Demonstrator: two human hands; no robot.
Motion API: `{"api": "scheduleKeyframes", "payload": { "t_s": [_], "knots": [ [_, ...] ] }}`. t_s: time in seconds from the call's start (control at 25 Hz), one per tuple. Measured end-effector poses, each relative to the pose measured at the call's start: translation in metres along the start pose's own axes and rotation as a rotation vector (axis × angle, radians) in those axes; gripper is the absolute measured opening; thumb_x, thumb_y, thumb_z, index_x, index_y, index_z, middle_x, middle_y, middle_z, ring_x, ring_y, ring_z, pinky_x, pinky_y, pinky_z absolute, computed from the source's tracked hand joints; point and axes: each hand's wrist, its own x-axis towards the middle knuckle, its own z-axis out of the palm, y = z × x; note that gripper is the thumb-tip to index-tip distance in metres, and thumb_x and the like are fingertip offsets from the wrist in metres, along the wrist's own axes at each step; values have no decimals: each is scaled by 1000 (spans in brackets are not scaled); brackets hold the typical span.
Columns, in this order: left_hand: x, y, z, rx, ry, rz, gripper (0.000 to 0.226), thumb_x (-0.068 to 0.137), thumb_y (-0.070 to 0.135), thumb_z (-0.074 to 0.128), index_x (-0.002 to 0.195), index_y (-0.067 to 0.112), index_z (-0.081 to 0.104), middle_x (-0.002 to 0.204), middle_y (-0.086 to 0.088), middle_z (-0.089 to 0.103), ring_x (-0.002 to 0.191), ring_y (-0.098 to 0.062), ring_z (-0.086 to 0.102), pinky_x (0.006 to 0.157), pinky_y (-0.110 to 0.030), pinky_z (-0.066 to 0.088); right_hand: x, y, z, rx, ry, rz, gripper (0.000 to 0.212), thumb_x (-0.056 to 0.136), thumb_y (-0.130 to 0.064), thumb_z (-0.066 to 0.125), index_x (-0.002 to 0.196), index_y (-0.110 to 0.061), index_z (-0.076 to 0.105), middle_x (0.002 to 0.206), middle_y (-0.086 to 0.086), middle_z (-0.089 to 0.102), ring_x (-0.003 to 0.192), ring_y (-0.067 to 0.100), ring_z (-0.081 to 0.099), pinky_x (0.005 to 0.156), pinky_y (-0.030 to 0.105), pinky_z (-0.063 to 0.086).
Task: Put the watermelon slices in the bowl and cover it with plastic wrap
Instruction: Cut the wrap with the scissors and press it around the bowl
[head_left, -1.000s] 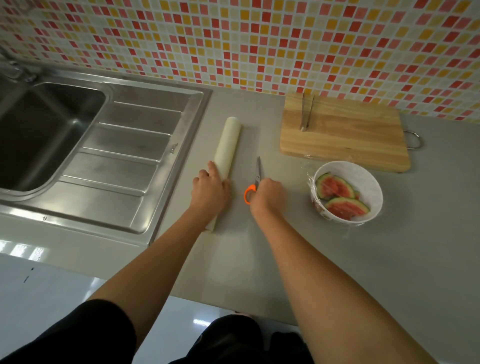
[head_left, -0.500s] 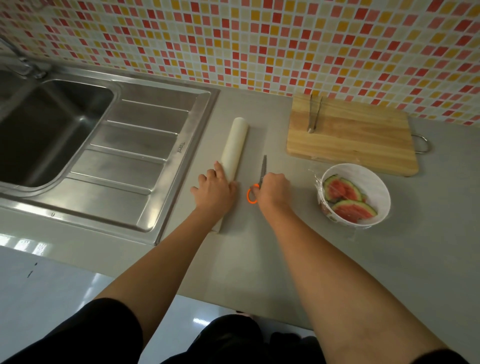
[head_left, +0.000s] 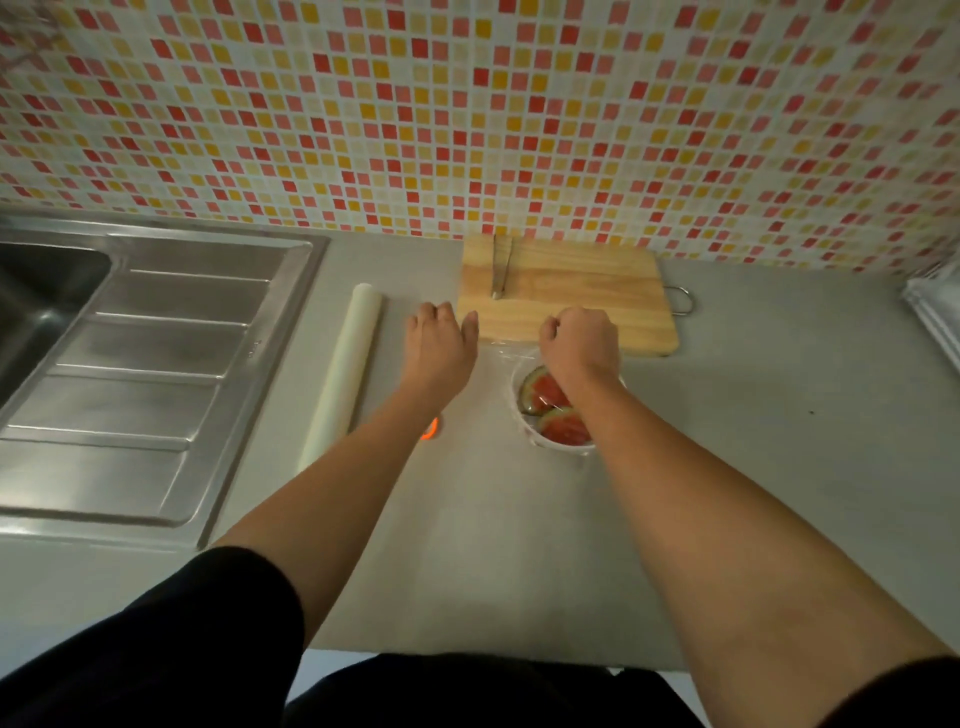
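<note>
A white bowl (head_left: 523, 423) holds two watermelon slices (head_left: 546, 393) with red flesh and green rind. Clear plastic wrap (head_left: 511, 358) lies crinkled over the bowl's far left edge. My right hand (head_left: 579, 343) is fisted over the far rim of the bowl, seemingly pinching the wrap; my right forearm hides the bowl's right half. Left of the bowl, my left hand (head_left: 439, 345) hovers over the counter with fingers curled down, thumb out and nothing seen in it. The plastic wrap roll (head_left: 345, 374) lies untouched further left.
Behind the hands, a wooden cutting board (head_left: 587, 283) carries metal tongs (head_left: 501, 273). Orange-handled scissors (head_left: 431, 428) show only a bit of handle under my left forearm. A steel sink and drainboard (head_left: 135, 364) fill the left side. The tiled wall stands at the back.
My left hand has let go of the roll and my right hand has left the scissors. Both hands moved forward and right, the right one onto the bowl's far rim.
</note>
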Motion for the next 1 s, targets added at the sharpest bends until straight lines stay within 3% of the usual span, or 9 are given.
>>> {"api": "scheduleKeyframes", "payload": {
  "t_s": [0.12,0.24,0.44,0.56,0.68,0.8,0.88,1.0],
  "knots": [
    [-3,15,18,-157,-41,-146,41,101,25,33,117,-8,52,114,-28,56,109,-39,47,89,-43,30,18,47,-12,-31,-17,68,37,93,-23,41,90,4,65,93,26,65,91,41,61,68,36,47],
    [-8,19,37,-393,-138,-389,39,100,16,29,130,-4,43,118,-29,54,109,-40,49,87,-39,35,30,88,-4,-49,-157,116,46,97,-31,35,96,6,63,102,27,64,98,41,58,72,36,43],
    [-17,28,52,-600,-252,-560,61,99,46,22,105,3,65,110,-22,64,104,-37,56,96,-43,41,47,108,21,192,-512,391,81,93,-59,11,124,5,51,130,26,52,122,36,48,101,38,37],
    [-19,31,55,-766,-203,-679,56,94,53,30,80,11,65,95,-16,66,92,-33,61,91,-44,48,56,106,36,453,-712,526,90,84,-73,12,130,-4,49,135,20,50,125,33,47,109,44,33],
    [-23,30,57,-884,-240,-774,43,91,49,45,85,10,63,90,-12,65,82,-26,63,78,-36,53,62,103,41,596,-784,552,70,85,-69,35,111,-9,60,111,16,63,107,32,60,99,42,44],
    [-30,28,55,-960,-271,-790,26,89,35,58,79,11,58,78,-8,61,71,-19,59,68,-29,53,68,103,44,701,-712,517,30,84,-39,58,81,-10,64,79,11,64,69,26,61,73,33,48],
    [-35,27,48,-1016,-288,-802,18,88,25,61,82,9,59,76,-7,58,66,-17,55,60,-25,51,71,104,45,757,-656,528,20,84,-28,59,72,-11,60,71,8,59,61,23,54,67,32,43],
    [-40,22,37,-1087,-312,-813,9,89,14,60,88,5,62,73,-7,59,61,-15,55,54,-21,51,75,105,45,823,-612,529,22,90,-26,51,71,-16,57,71,2,58,62,19,52,64,29,41]
  ]
}}
